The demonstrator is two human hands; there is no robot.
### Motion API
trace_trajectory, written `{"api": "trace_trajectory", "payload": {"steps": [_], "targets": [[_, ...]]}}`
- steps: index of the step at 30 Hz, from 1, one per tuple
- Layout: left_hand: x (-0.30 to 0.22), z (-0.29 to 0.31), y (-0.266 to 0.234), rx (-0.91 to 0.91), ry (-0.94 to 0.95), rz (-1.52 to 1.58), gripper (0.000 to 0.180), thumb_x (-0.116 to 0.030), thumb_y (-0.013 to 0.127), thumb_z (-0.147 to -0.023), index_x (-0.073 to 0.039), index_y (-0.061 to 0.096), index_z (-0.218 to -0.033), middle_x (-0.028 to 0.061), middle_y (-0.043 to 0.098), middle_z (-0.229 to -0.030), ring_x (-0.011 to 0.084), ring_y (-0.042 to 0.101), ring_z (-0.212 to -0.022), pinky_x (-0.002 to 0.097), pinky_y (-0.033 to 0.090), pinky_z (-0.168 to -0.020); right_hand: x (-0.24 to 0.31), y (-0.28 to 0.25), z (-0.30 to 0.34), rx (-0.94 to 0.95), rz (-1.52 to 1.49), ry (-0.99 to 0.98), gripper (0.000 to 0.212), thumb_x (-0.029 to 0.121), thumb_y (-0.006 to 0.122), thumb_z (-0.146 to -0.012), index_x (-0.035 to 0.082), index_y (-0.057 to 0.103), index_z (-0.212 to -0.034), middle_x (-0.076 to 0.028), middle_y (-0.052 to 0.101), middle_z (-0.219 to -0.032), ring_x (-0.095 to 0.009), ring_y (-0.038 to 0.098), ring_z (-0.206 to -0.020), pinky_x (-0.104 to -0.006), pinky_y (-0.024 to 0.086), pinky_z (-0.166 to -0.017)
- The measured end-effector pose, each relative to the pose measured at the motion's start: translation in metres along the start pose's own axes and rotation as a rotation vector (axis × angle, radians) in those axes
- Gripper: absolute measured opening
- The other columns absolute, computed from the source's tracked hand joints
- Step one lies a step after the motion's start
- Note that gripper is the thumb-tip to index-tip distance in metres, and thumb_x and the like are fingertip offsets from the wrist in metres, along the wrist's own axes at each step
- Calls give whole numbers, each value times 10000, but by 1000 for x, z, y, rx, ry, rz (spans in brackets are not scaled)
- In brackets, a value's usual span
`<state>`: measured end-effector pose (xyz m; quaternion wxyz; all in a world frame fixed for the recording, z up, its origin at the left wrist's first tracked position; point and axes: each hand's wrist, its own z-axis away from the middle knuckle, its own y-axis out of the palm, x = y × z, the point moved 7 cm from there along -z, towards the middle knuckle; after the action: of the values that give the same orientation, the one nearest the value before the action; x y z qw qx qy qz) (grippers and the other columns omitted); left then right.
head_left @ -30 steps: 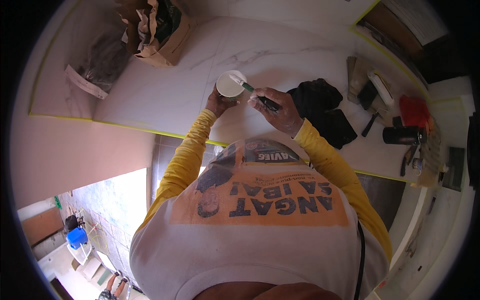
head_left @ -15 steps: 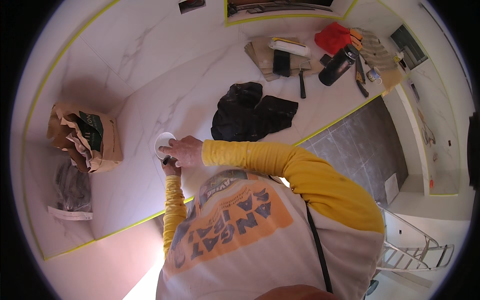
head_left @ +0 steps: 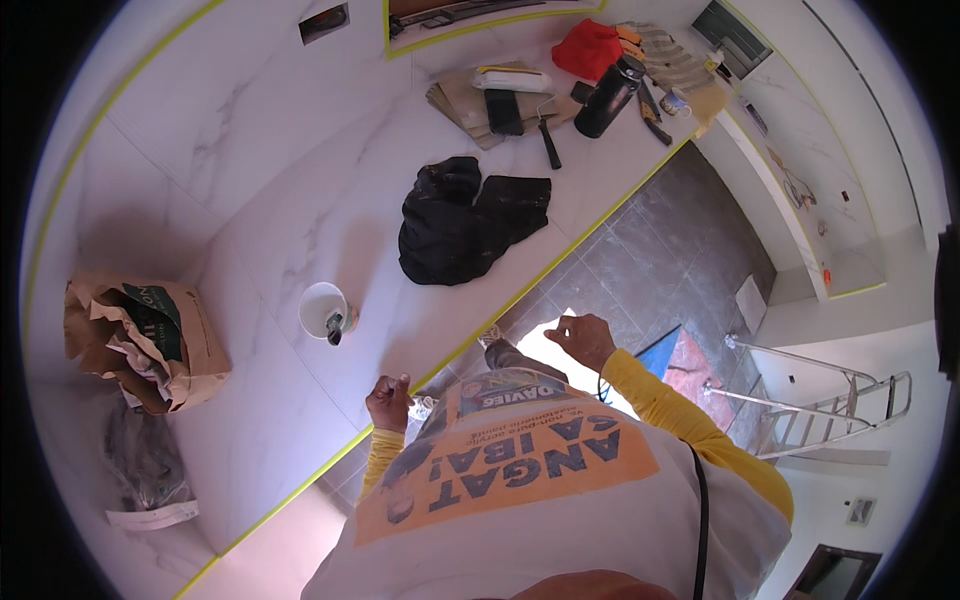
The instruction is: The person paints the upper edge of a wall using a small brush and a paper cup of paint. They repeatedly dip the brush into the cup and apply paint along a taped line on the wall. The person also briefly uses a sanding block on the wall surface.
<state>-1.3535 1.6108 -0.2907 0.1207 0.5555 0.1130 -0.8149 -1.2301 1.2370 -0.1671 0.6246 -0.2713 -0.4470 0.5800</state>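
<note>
On the marble-patterned counter stands a white cup [head_left: 312,303], with a dark-ended tool [head_left: 334,326] sticking out of it; its kind is hard to make out. My left hand [head_left: 388,404] is just over the counter's taped front edge, fingers curled in and thumb raised, with nothing visible in it. Farther right, over the floor, my right hand [head_left: 586,341] hangs in front of my body, its fingers loosely bent and apart, holding nothing I can see. Neither hand touches the cup. A crumpled black cloth or bag [head_left: 460,225] lies on the counter beyond my hands.
A brown paper bag [head_left: 190,340] and a clear plastic package [head_left: 145,460] are at left. At the far right of the counter sit a paint roller [head_left: 549,145], a black flask [head_left: 608,97], a red bag [head_left: 585,50] and a mug [head_left: 675,101]. A ladder [head_left: 835,412] stands right.
Both hands have let go of the cup and drawn back toward my body, the right one swinging well to the right. The cup stays on the counter with the tool in it. My view has shifted.
</note>
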Motion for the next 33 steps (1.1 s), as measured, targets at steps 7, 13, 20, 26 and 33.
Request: {"api": "trace_trajectory", "payload": {"steps": [7,13,20,26,33], "targets": [[-26,-1,110,453,159,-242,397,-86,537,-996,-1,500,-1383,120,717,-994,157,689,-858,299,549,-754,-44,37,6,106,-160,-27,286,350,597,-903,130,719,-1040,-131,725,-940,-344,678,-917,-443,521,-826],[-26,-22,211,459,282,-218,596,27,574,-923,-18,352,-1474,152,554,-1356,203,632,-1124,338,534,-910,-163,-7,-46,-84,-208,-96,320,296,579,-941,86,694,-1154,-136,726,-1016,-326,684,-964,-428,523,-890],[-67,-47,375,552,136,-371,314,-237,641,-965,17,663,-1148,75,720,-967,156,635,-841,284,511,-734,-260,-57,-72,-280,-349,-190,358,286,554,-930,108,666,-1220,-159,691,-1128,-348,636,-1076,-430,493,-949],[-119,-92,529,807,223,-252,414,-161,636,-948,-1,530,-1315,142,626,-1225,205,615,-1057,320,509,-904,-355,-92,-84,-238,-494,-68,379,264,587,-920,67,661,-1236,-172,656,-1233,-337,617,-1145,-404,470,-1002],[-188,-230,715,613,418,-361,542,-153,695,-872,-33,474,-1352,156,561,-1319,266,559,-1195,396,485,-984,-536,-72,-63,-228,-464,461,382,272,599,-911,73,659,-1232,-202,675,-1178,-364,640,-1101,-430,496,-956]]}}
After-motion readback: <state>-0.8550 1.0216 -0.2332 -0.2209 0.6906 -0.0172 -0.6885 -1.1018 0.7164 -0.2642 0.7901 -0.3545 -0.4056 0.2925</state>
